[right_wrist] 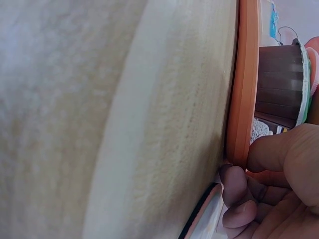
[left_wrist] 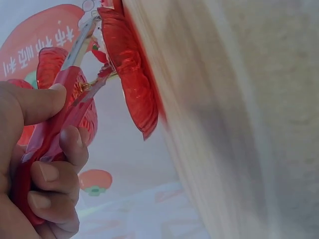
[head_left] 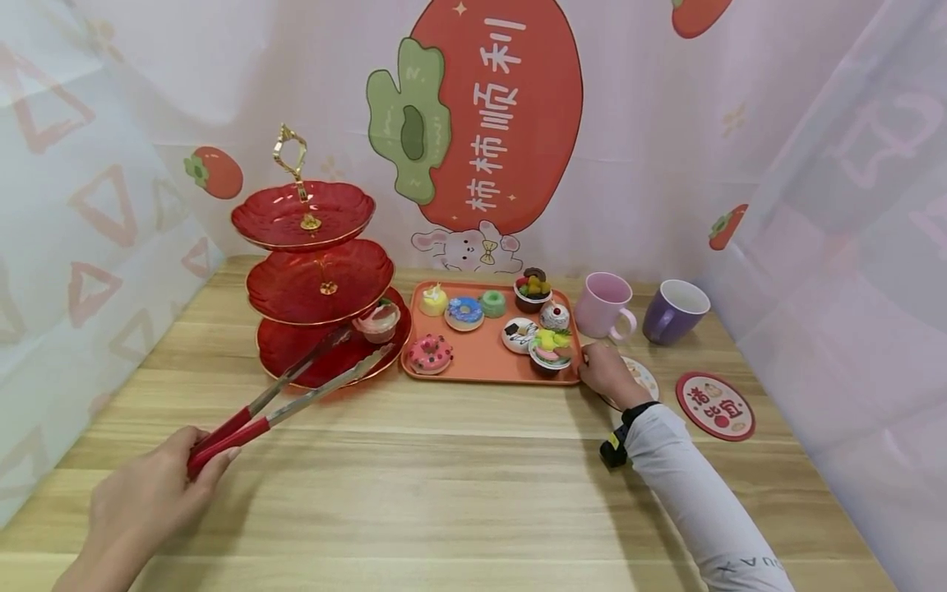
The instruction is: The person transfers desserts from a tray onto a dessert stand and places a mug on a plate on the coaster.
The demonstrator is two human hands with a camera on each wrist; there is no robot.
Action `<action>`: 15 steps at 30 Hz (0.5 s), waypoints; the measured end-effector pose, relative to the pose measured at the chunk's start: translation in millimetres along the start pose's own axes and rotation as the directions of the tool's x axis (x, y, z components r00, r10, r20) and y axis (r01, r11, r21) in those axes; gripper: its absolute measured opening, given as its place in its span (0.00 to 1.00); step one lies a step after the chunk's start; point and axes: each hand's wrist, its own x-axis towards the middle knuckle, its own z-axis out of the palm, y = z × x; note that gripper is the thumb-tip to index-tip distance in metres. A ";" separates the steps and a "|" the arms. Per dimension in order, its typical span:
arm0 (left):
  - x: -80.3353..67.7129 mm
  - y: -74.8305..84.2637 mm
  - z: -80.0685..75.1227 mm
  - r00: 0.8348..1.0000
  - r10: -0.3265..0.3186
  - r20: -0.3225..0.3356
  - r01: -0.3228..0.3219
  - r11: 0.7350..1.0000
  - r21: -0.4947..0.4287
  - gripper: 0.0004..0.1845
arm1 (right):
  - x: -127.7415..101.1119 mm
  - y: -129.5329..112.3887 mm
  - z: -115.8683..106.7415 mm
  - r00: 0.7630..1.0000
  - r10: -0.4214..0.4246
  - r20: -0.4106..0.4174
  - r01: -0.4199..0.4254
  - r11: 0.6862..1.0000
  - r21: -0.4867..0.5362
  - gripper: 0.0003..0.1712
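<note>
Two hands are at work over the wooden table (head_left: 459,460). The left hand (head_left: 148,501) has its fingers (left_wrist: 60,174) curled round the red handles of a pair of tongs (head_left: 288,395), whose long metal arms reach to the bottom tier of a three-tier stand (head_left: 318,271). At the tips sits a small cake in a clear cup (head_left: 377,319), resting on that lowest plate; whether the tongs are pinching it I cannot tell. The tongs are slim, silver along the blades and red at the grip end. The stand's plates are glossy red with gold edges and a gold loop on top.

The right hand (head_left: 607,372) pinches the right-hand rim of an orange tray (head_left: 481,362), thumb on top and fingers under the edge, as the right wrist view shows closely. On the tray I count about nine toy pastries, among them a pink doughnut (head_left: 430,353) and a blue doughnut (head_left: 464,312). Two mugs stand just beyond the tray, one pink mug (head_left: 602,306) and one purple mug (head_left: 675,311). Two round coasters lie near the right hand, a red coaster (head_left: 716,404) clear of it and the other partly hidden beneath it.
</note>
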 end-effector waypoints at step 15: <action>-15.1 -11.1 0.2 1.000 0.004 -0.012 -0.004 1.000 -0.015 0.17 | -1.2 -1.8 -1.0 1.000 -0.003 -0.016 0.003 1.000 -0.006 0.09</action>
